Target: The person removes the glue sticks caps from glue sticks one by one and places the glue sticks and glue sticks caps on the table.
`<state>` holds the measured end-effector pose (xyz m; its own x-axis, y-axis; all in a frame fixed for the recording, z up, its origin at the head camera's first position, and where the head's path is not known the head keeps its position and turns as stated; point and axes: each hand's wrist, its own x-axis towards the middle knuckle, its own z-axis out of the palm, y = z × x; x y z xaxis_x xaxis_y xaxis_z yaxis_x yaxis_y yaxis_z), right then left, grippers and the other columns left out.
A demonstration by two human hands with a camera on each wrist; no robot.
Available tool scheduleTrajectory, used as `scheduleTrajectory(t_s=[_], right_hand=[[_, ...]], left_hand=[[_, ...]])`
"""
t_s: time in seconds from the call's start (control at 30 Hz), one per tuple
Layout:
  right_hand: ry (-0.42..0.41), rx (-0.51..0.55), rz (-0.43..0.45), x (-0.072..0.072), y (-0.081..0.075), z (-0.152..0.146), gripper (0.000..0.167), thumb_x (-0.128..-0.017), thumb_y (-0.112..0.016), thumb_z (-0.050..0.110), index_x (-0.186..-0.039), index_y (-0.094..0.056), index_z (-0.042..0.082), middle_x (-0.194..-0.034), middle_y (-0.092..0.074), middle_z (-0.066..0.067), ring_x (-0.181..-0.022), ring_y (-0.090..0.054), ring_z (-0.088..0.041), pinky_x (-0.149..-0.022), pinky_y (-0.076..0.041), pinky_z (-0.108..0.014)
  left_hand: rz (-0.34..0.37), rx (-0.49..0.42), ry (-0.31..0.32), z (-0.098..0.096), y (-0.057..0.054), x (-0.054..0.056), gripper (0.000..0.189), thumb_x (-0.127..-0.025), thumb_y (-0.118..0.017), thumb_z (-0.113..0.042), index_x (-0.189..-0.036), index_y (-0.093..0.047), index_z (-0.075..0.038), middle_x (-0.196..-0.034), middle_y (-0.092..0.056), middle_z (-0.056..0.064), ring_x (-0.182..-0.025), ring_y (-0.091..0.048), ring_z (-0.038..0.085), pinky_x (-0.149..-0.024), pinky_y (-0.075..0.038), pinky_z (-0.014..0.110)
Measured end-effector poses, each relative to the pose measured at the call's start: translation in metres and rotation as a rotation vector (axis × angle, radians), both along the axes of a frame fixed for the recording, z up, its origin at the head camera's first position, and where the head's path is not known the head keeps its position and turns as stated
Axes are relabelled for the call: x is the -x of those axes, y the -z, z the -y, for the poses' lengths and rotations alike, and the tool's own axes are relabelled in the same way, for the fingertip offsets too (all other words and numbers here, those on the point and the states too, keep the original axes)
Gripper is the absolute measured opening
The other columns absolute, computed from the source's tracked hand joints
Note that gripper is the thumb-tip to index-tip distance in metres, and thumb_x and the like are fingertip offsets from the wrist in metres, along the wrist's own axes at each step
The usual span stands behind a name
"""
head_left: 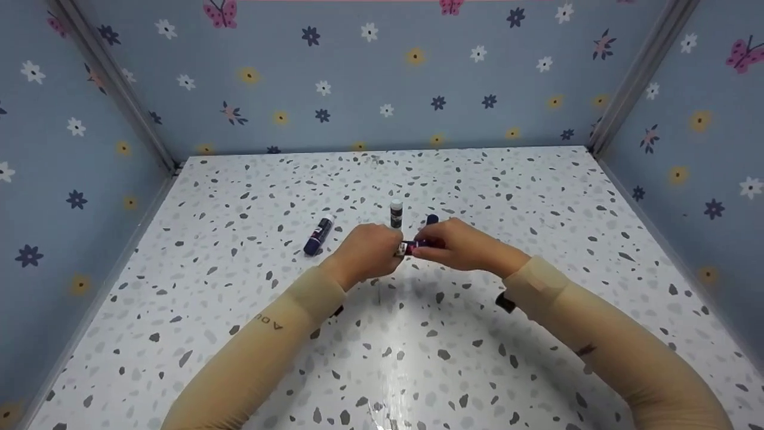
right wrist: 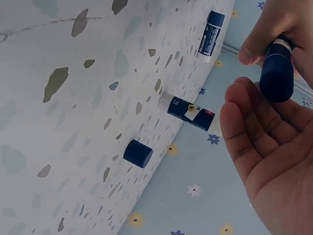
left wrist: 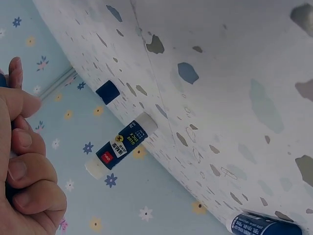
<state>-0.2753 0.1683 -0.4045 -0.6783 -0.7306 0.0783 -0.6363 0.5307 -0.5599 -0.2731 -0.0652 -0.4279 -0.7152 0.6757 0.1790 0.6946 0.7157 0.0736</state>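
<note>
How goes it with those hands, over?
Left hand, right hand: both holding a cylindrical navy glue stick. Upright white-ended navy glue stick stands just beyond, apparently not in the way.

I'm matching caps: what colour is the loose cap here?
The loose cap is dark blue, clearest in the right wrist view.

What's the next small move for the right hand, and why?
Probably pull the blue end off the held glue stick with the right hand: the left hand grips its other end, and a similar blue cap already sits loose on the table.
</note>
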Motion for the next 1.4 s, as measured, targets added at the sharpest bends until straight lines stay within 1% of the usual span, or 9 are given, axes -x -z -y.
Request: scheduleTrajectory(t_s=[0.17, 0.37, 0.47, 0.6, 0.77, 0.97, 1.17, 1.4], right_hand=[[0.012, 0.008, 0.045, 0.001, 0.001, -0.004, 0.020, -0.109, -0.067, 0.023, -0.114, -0.077, 0.006, -0.080, -0.066, -0.002, -0.067, -0.052, -0.010, -0.066, -0.046, -0.030], [0.012, -0.005, 0.095, 0.004, -0.001, -0.007, 0.023, -0.111, -0.065, 0.026, -0.118, -0.074, 0.007, -0.079, -0.062, 0.000, -0.067, -0.051, -0.011, -0.066, -0.045, -0.031], [-0.010, -0.024, 0.107, 0.005, 0.000, -0.007, 0.024, -0.112, -0.063, 0.028, -0.117, -0.072, 0.006, -0.080, -0.061, -0.001, -0.068, -0.051, -0.012, -0.066, -0.045, -0.033], [-0.041, -0.069, 0.127, 0.005, 0.001, -0.007, 0.026, -0.113, -0.060, 0.030, -0.117, -0.069, 0.006, -0.083, -0.060, -0.002, -0.071, -0.051, -0.012, -0.069, -0.046, -0.034], [-0.072, -0.124, 0.158, 0.005, 0.002, -0.005, 0.027, -0.115, -0.056, 0.031, -0.115, -0.064, 0.005, -0.082, -0.055, 0.000, -0.070, -0.048, -0.012, -0.067, -0.044, -0.033], [-0.096, -0.196, 0.141, 0.003, 0.002, -0.001, 0.026, -0.116, -0.053, 0.031, -0.109, -0.057, 0.006, -0.080, -0.050, 0.002, -0.068, -0.046, -0.011, -0.065, -0.041, -0.031], [-0.063, -0.279, 0.124, -0.001, 0.000, 0.003, 0.027, -0.116, -0.052, 0.032, -0.108, -0.055, 0.007, -0.079, -0.048, 0.002, -0.068, -0.047, -0.012, -0.064, -0.041, -0.031], [-0.020, -0.318, 0.098, -0.003, 0.001, 0.007, 0.028, -0.116, -0.052, 0.033, -0.109, -0.056, 0.007, -0.079, -0.049, 0.001, -0.068, -0.048, -0.014, -0.065, -0.041, -0.032]], left_hand=[[0.001, 0.005, -0.006, 0.000, -0.001, -0.001, 0.018, -0.098, -0.072, -0.017, -0.085, -0.067, -0.006, -0.071, -0.065, 0.008, -0.061, -0.056, 0.023, -0.062, -0.056, 0.047], [-0.007, 0.009, -0.014, -0.001, -0.004, -0.001, 0.019, -0.099, -0.072, -0.019, -0.086, -0.068, -0.006, -0.071, -0.067, 0.009, -0.061, -0.057, 0.024, -0.063, -0.056, 0.048], [-0.011, 0.008, -0.015, -0.001, -0.005, -0.001, 0.018, -0.098, -0.072, -0.018, -0.086, -0.068, -0.006, -0.071, -0.067, 0.008, -0.061, -0.056, 0.023, -0.062, -0.055, 0.047], [-0.023, 0.002, -0.006, -0.002, -0.005, -0.003, 0.016, -0.097, -0.072, -0.017, -0.086, -0.067, -0.006, -0.072, -0.067, 0.009, -0.062, -0.059, 0.025, -0.063, -0.056, 0.047], [-0.026, -0.005, 0.010, -0.002, -0.004, -0.004, 0.015, -0.097, -0.071, -0.016, -0.085, -0.068, -0.006, -0.072, -0.068, 0.009, -0.062, -0.060, 0.025, -0.063, -0.057, 0.048], [-0.046, 0.009, 0.014, -0.001, -0.003, -0.004, 0.017, -0.097, -0.072, -0.016, -0.084, -0.070, -0.006, -0.072, -0.070, 0.010, -0.061, -0.059, 0.025, -0.064, -0.058, 0.048], [-0.032, 0.028, 0.008, 0.000, -0.002, -0.004, 0.018, -0.098, -0.074, -0.019, -0.087, -0.073, -0.005, -0.073, -0.071, 0.010, -0.063, -0.061, 0.026, -0.065, -0.059, 0.049], [-0.037, 0.016, 0.016, 0.001, -0.002, -0.004, 0.019, -0.096, -0.073, -0.019, -0.084, -0.073, -0.006, -0.071, -0.070, 0.011, -0.062, -0.062, 0.028, -0.065, -0.058, 0.051]])
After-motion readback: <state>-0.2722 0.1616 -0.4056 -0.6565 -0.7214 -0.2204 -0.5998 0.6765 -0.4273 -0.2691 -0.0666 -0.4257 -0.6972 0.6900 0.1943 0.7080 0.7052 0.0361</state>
